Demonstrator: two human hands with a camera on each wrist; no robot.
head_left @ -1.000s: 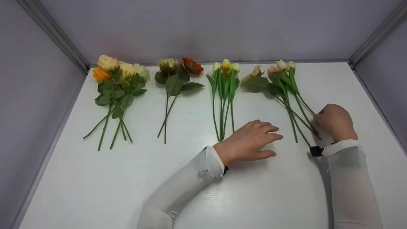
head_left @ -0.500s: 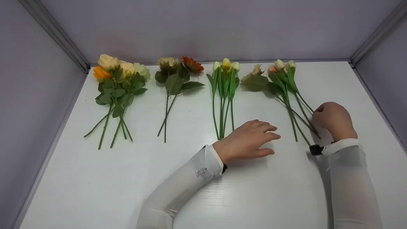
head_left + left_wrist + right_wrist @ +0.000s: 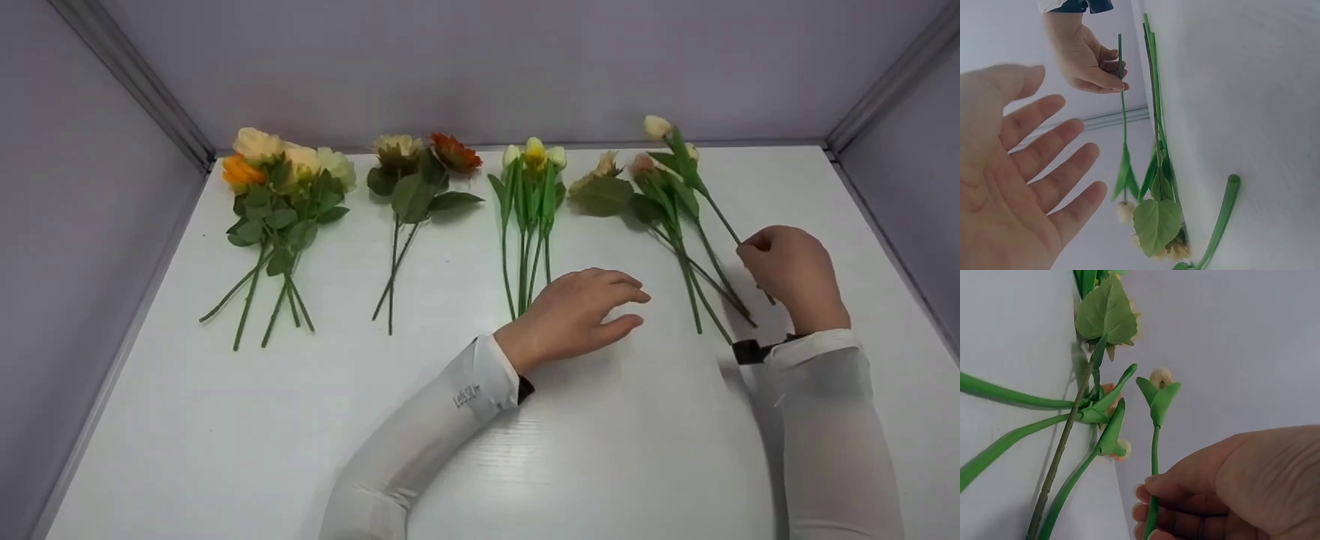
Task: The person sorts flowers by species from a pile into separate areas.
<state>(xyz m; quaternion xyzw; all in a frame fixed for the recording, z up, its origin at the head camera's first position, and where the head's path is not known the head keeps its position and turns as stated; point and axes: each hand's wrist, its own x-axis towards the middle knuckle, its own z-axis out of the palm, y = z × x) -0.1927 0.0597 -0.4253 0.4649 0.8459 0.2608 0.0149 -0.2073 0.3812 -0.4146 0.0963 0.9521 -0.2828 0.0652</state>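
Note:
Between thumb and fingers my right hand point(image 3: 791, 274) pinches the green stem of a white tulip point(image 3: 657, 127). In the right wrist view the tulip point(image 3: 1161, 377) stands off the table, its two leaves below the bloom. Under it lie more tulips point(image 3: 664, 191) and a cream flower point(image 3: 600, 184) with a broad leaf, their stems crossing. My left hand point(image 3: 574, 315) holds nothing; its fingers are spread and relaxed in the left wrist view. It is over the lower stems of a middle bunch of tulips point(image 3: 532, 161), hiding their ends.
At the far left lies a bunch of cream and orange roses point(image 3: 281, 172). Beside it are two crossed stems with a cream flower point(image 3: 397, 154) and a rust-red flower point(image 3: 455, 154). Grey panels point(image 3: 480, 67) wall in the white table point(image 3: 225, 450).
My right hand has raised the white tulip off the right-hand pile, its bloom now higher and apart from the others. The left hand has shifted slightly up and left.

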